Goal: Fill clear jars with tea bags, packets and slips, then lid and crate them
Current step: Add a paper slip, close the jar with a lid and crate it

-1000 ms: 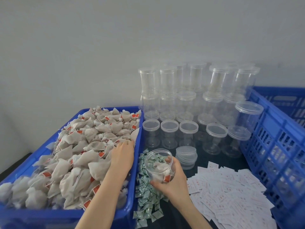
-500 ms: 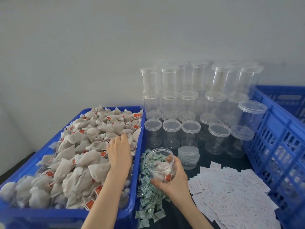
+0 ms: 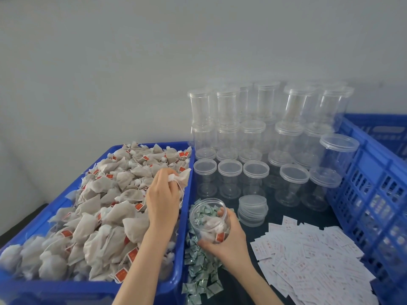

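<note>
The right hand point(image 3: 226, 238) grips a clear round jar point(image 3: 209, 219), tilted and lidless, above the green packets point(image 3: 201, 280); a few tea bags lie inside. The left hand point(image 3: 163, 194) pinches a soft, papery tea bag point(image 3: 179, 178) over the heaped blue bin point(image 3: 184, 256). White slips point(image 3: 312, 265) fan out near right. Far jars point(image 3: 229, 133) blur together; the right crate point(image 3: 370, 179) is cut off.

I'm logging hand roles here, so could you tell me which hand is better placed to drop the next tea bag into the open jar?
The left hand: it already pinches a tea bag, while the right hand grips the jar.
</note>
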Demonstrator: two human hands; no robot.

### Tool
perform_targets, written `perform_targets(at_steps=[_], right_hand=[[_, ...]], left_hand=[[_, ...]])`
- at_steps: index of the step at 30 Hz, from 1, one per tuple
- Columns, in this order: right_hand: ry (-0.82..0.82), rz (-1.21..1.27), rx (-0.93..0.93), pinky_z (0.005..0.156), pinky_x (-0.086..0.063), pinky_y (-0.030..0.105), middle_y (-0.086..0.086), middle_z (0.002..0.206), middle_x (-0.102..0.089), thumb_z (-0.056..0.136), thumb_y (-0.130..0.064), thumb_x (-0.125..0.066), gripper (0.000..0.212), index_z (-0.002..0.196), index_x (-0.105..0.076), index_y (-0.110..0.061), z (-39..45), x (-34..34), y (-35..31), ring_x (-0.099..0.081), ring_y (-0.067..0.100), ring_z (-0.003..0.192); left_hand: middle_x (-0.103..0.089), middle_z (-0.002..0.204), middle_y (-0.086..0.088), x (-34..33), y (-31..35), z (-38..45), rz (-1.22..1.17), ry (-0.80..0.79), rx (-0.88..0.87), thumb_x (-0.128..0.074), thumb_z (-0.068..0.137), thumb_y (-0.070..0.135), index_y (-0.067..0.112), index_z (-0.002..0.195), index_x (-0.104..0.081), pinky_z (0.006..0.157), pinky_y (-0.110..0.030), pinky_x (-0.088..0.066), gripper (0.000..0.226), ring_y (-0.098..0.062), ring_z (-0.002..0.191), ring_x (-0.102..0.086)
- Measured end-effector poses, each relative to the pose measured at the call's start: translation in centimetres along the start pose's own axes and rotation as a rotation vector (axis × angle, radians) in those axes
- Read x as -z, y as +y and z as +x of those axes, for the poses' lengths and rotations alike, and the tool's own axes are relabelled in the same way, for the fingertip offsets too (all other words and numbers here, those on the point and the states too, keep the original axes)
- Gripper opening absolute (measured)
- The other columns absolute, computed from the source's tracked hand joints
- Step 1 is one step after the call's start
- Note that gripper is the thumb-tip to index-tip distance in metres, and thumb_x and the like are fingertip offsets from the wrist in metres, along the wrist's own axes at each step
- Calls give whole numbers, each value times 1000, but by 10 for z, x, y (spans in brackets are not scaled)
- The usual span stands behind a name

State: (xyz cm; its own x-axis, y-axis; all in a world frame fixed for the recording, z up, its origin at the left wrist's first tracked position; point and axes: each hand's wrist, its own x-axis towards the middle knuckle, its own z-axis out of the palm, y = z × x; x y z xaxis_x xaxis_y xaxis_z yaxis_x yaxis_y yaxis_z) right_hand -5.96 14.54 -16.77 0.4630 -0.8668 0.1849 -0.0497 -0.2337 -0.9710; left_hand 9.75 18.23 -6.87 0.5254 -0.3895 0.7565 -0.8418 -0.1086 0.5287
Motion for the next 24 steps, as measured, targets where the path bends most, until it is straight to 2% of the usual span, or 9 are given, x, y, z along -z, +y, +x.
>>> perform_targets(at_steps=[2, 5, 8, 11, 16, 18, 20, 22, 24], right_hand=[[3, -2, 3, 89, -57, 35, -8, 116, -64, 49, -30, -91, 84, 121, -50, -41, 0, -1, 3, -65, 9, 106], [22, 5, -8, 87, -59, 36, -7, 114, -66, 50, -29, -91, 83, 121, -51, -42, 0, -2, 6, -67, 10, 103], [44, 18, -22, 81, -60, 33, -10, 109, -68, 52, -32, -91, 81, 119, -49, -47, 2, -1, 7, -69, 8, 97], [51, 18, -24, 75, -58, 24, -19, 108, -67, 50, -34, -89, 81, 113, -44, -59, 0, 4, 5, -68, 2, 93], [81, 57, -35, 72, -53, 12, -24, 105, -66, 46, -26, -89, 81, 108, -49, -59, -11, 18, 7, -67, -3, 93], [78, 51, -27, 75, -51, 9, -25, 107, -67, 52, -19, -92, 83, 117, -51, -49, -20, 26, 9, -66, -4, 98], [97, 38, -26, 75, -50, 7, -32, 109, -64, 58, -10, -92, 84, 121, -50, -46, -27, 38, 13, -64, -6, 100], [120, 23, -28, 75, -50, 7, -34, 110, -63, 60, -6, -92, 84, 121, -49, -45, -29, 48, 15, -63, -7, 100], [156, 61, -67, 70, -49, 5, -25, 104, -66, 61, -9, -93, 77, 116, -50, -41, -25, 54, 15, -64, -4, 101]], left_hand=[[-54, 71, 6, 2, 5, -1, -152, -49, -39, -45, 87, -9, 12, 85, -56, 55, -12, -36, 23, -6, 59, -47], [-57, 73, 12, 1, 13, -5, -319, -334, -46, -47, 84, -5, 30, 81, -54, 55, -13, -39, 36, -7, 64, -52], [-62, 75, 16, -2, 19, -12, -287, -623, -111, -50, 76, 10, 38, 77, -56, 59, -14, -42, 28, -6, 64, -55], [-63, 84, 20, -5, 21, -19, -223, -825, -177, -56, 72, 15, 36, 91, -58, 76, -20, -49, 28, -2, 83, -61], [-66, 95, 20, 4, 28, -22, -202, -843, -193, -51, 71, 8, 30, 88, -70, 89, -22, -45, 34, 3, 98, -55], [-67, 105, 18, 8, 36, -26, -167, -860, -229, -52, 80, 4, 27, 101, -73, 94, -22, -42, 37, 5, 105, -52], [-63, 118, 19, 10, 46, -34, -71, -826, -315, -52, 90, 11, 30, 122, -64, 98, -22, -40, 39, 3, 113, -50], [-59, 121, 21, 10, 58, -49, -53, -711, -325, -52, 92, 17, 31, 130, -56, 95, -14, -37, 41, 5, 114, -47], [-56, 116, 25, 6, 69, -67, -88, -605, -237, -53, 91, 15, 31, 127, -58, 87, -1, -30, 39, 11, 109, -43]])
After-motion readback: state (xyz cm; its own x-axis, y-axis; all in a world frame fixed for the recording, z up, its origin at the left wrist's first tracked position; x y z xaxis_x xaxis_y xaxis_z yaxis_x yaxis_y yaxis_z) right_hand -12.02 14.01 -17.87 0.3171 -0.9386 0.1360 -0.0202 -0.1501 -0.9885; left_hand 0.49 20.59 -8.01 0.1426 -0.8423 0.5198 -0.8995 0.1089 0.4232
